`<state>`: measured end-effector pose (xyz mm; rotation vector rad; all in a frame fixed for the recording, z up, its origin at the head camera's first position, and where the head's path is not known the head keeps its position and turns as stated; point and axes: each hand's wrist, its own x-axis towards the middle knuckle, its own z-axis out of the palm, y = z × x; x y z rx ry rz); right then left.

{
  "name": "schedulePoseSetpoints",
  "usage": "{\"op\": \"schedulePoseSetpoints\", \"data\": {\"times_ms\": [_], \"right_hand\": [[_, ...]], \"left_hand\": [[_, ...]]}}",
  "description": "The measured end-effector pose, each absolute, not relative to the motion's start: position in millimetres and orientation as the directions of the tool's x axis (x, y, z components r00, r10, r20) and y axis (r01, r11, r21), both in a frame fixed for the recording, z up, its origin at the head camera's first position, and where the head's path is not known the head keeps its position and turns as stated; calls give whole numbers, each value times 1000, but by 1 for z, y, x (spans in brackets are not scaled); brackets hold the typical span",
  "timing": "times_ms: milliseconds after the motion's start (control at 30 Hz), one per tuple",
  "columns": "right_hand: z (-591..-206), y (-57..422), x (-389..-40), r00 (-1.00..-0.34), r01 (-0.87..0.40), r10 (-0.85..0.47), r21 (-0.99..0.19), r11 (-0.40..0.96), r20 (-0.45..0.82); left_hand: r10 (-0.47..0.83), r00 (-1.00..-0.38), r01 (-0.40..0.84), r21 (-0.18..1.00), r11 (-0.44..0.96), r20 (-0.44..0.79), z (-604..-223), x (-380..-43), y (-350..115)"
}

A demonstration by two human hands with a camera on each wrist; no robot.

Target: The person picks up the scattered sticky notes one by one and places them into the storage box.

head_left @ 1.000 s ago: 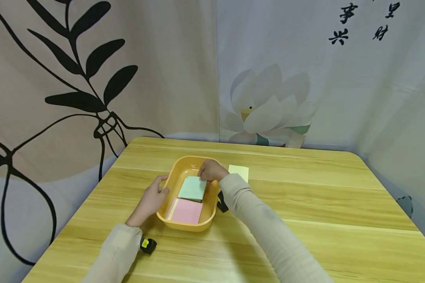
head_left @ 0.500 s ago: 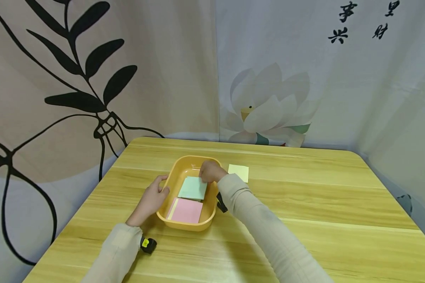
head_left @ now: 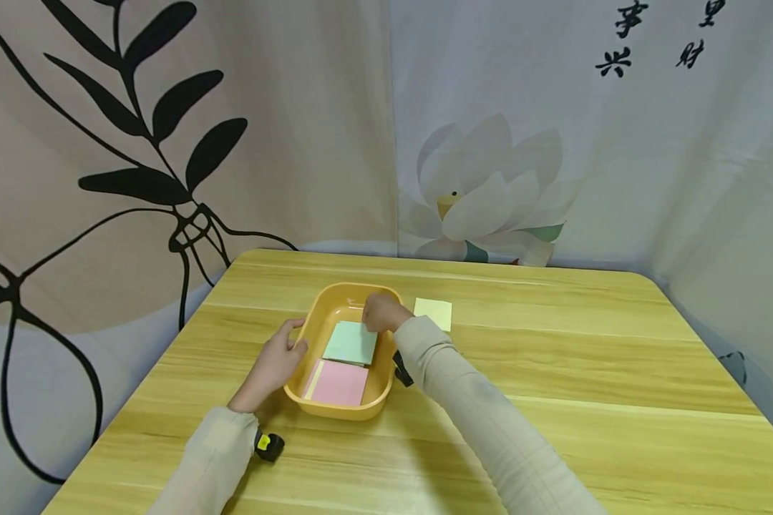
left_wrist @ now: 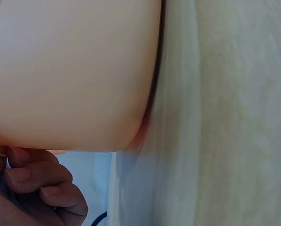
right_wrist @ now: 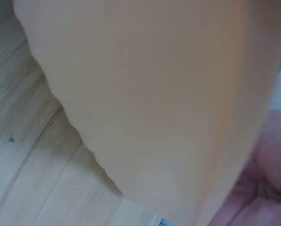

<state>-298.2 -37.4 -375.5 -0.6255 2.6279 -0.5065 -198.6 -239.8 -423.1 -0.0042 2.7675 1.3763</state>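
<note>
In the head view my left hand (head_left: 283, 357) grips the left rim of an orange-yellow plastic tray (head_left: 338, 412); the left wrist view shows its curled fingers (left_wrist: 41, 176) at the tray's edge. My right hand (head_left: 384, 312) reaches over the right rim into the tray. With curled fingers it pinches the far right corner of a green pad of sticky notes (head_left: 349, 343); its fingertips are hidden. A pink pad of sticky notes (head_left: 340, 384) with a pale yellow strip (head_left: 313, 380) along its left side lies in the near end, just in front of the green pad.
A pale yellow sticky note pad (head_left: 435, 312) lies on the wooden table (head_left: 586, 400), to the right of the tray and partly behind the right sleeve (head_left: 451, 379). A printed curtain (head_left: 335, 143) hangs behind the table's far edge.
My right hand has shifted very slightly right at the green pad's corner, its fingertips now less visible. The left hand, tray and pads stay in place.
</note>
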Motion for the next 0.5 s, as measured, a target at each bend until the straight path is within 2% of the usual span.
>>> {"op": "schedulePoseSetpoints", "data": {"times_ms": [267,500], "right_hand": [[-374,-36,-296,-802,-423,-552,-437,794,-228],[-364,-30,-295,-808,-388,-556,-536,750,-194]], "left_hand": [[24,-999,-24,800,599,-48,-421,-198,-240],[34,-999,-13,800,599,-42,-422,-198,-241]]}}
